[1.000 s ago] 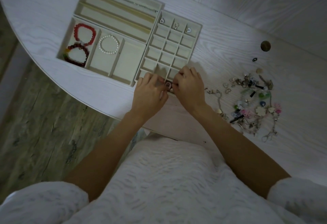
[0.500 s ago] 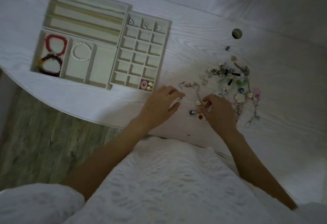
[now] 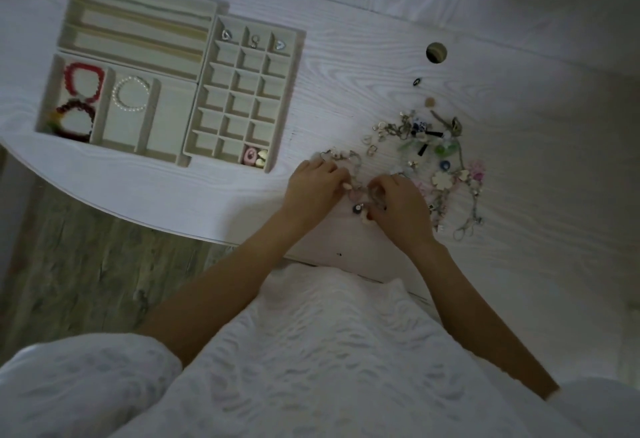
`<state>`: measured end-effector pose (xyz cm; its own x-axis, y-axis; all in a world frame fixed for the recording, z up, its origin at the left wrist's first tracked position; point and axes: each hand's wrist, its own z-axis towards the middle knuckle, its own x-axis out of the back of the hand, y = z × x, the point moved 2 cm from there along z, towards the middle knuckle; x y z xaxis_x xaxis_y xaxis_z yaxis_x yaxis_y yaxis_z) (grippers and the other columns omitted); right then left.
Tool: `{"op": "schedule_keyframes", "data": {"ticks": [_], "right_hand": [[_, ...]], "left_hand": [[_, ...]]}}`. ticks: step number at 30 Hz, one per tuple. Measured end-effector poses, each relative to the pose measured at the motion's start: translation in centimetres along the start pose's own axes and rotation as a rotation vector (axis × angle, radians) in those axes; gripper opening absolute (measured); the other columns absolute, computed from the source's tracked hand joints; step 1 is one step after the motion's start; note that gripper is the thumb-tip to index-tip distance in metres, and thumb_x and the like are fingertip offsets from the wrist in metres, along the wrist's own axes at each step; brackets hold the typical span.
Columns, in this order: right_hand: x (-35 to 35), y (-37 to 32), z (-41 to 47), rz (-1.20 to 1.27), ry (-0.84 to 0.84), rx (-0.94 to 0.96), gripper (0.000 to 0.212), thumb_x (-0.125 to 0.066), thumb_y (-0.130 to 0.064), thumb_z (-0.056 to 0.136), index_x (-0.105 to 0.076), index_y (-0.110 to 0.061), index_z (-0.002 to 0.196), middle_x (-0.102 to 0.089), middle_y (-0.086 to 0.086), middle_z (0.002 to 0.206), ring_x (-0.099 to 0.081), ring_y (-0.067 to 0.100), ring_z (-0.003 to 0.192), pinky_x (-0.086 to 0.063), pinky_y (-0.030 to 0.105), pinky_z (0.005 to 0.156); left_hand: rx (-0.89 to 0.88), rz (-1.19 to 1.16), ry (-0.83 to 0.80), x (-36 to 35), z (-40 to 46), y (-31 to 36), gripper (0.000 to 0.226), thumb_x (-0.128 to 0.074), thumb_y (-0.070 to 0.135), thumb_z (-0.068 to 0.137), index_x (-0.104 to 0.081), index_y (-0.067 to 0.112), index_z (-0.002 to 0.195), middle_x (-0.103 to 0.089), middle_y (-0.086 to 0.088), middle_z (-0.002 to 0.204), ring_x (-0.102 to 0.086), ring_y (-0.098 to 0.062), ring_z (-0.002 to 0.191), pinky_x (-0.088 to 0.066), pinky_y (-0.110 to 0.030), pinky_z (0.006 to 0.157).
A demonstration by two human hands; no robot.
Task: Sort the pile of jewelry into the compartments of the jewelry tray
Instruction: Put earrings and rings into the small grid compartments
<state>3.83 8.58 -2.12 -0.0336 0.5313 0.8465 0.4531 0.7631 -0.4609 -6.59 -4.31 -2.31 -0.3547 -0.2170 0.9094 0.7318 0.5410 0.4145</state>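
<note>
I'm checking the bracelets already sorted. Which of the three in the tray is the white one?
The pearl bracelet, lying alone in the middle wide compartment. The bright red bracelet and the dark red bracelet share the compartment to its left.

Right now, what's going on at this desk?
A person is sorting jewelry into a beige tray. Both hands, left and right, work a charm chain at the near edge of the loose pile. Three bracelets, three small silver pieces and a pink-and-cream pair already sit in compartments.
</note>
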Motion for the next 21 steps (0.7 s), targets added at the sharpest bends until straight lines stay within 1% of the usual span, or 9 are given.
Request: {"op": "schedule_keyframes", "data": {"ticks": [2, 3, 7, 9, 11, 15, 17, 19, 21], "right_hand": [[0.2, -0.4, 0.4, 0.025, 0.005, 0.066, 0.027, -0.068, -0.013, 0.080, -0.062, -0.010, 0.106, -0.058, 0.010, 0.098, -0.052, 0.025, 0.091, -0.042, 0.032, 0.073], [0.2, -0.6, 0.5, 0.037, 0.012, 0.109, 0.027, -0.068, -0.014, 0.081, -0.063, -0.010, 0.106, -0.058, 0.010, 0.100, -0.052, 0.026, 0.092, -0.043, 0.032, 0.074], [-0.4, -1.7, 1.3, 0.107, -0.060, 0.187, 0.027, -0.066, -0.018, 0.082, -0.064, -0.010, 0.108, -0.058, 0.009, 0.103, -0.049, 0.025, 0.093, -0.041, 0.032, 0.076], [-0.8, -2.1, 1.6, 0.170, -0.105, 0.185, 0.025, -0.068, -0.023, 0.083, -0.065, -0.009, 0.104, -0.058, 0.007, 0.100, -0.050, 0.024, 0.090, -0.041, 0.033, 0.075], [-1.1, -2.4, 2.0, 0.212, -0.099, 0.183, 0.019, -0.067, -0.022, 0.084, -0.067, -0.008, 0.096, -0.059, 0.008, 0.094, -0.053, 0.027, 0.086, -0.044, 0.035, 0.072], [-0.1, -3.2, 2.5, 0.377, -0.116, 0.106, 0.015, -0.064, -0.023, 0.088, -0.068, -0.009, 0.093, -0.063, 0.005, 0.089, -0.056, 0.019, 0.081, -0.042, 0.026, 0.068], [0.4, -4.3, 2.6, 0.480, -0.148, 0.075, 0.012, -0.064, -0.022, 0.088, -0.069, -0.012, 0.092, -0.066, -0.001, 0.085, -0.059, 0.013, 0.079, -0.045, 0.023, 0.067], [0.7, -5.6, 2.9, 0.628, -0.149, 0.040, 0.009, -0.066, -0.018, 0.086, -0.069, -0.012, 0.093, -0.067, -0.006, 0.082, -0.062, 0.006, 0.078, -0.048, 0.016, 0.069], [0.5, -7.2, 3.3, 0.720, -0.124, 0.018, 0.011, -0.069, -0.017, 0.084, -0.067, -0.012, 0.093, -0.068, -0.006, 0.079, -0.064, 0.006, 0.074, -0.050, 0.018, 0.069]], "left_hand": [[0.016, -0.025, 0.026, 0.1, -0.5, -0.5, 0.006, -0.069, 0.020, 0.075, -0.069, 0.015, 0.077, -0.065, -0.001, 0.068, -0.060, -0.024, 0.068, -0.045, -0.029, 0.058], [0.022, -0.041, 0.037, 0.0, -0.7, -0.6, 0.007, -0.071, 0.020, 0.076, -0.070, 0.015, 0.081, -0.067, -0.001, 0.069, -0.060, -0.024, 0.068, -0.046, -0.028, 0.058], [0.105, -0.147, 0.102, 1.1, -1.6, -0.1, 0.028, -0.051, 0.038, 0.085, -0.073, 0.020, 0.092, -0.070, 0.003, 0.075, -0.060, -0.020, 0.073, -0.041, -0.021, 0.057], [0.151, -0.183, 0.115, 1.6, -2.1, -0.2, 0.023, -0.058, 0.034, 0.085, -0.073, 0.020, 0.096, -0.069, 0.003, 0.077, -0.058, -0.019, 0.073, -0.037, -0.019, 0.057], [0.194, -0.208, 0.120, 1.9, -2.7, -0.8, 0.018, -0.066, 0.027, 0.085, -0.072, 0.019, 0.100, -0.069, 0.002, 0.080, -0.057, -0.019, 0.073, -0.036, -0.021, 0.057], [0.313, -0.366, 0.072, 2.9, -3.6, -2.7, 0.021, -0.066, 0.027, 0.088, -0.071, 0.023, 0.108, -0.069, 0.006, 0.089, -0.056, -0.012, 0.077, -0.041, -0.024, 0.063], [0.320, -0.469, 0.047, 3.6, -4.0, -3.3, 0.020, -0.066, 0.026, 0.088, -0.070, 0.023, 0.107, -0.068, 0.009, 0.089, -0.055, -0.007, 0.076, -0.043, -0.019, 0.068], [0.327, -0.554, 0.064, 4.3, -4.4, -3.8, 0.015, -0.065, 0.022, 0.088, -0.070, 0.022, 0.103, -0.064, 0.013, 0.086, -0.054, -0.002, 0.074, -0.039, -0.010, 0.066], [0.370, -0.623, 0.098, 5.2, -5.0, -4.8, 0.012, -0.065, 0.020, 0.089, -0.068, 0.021, 0.100, -0.062, 0.014, 0.084, -0.055, -0.002, 0.074, -0.035, -0.007, 0.063]]}}
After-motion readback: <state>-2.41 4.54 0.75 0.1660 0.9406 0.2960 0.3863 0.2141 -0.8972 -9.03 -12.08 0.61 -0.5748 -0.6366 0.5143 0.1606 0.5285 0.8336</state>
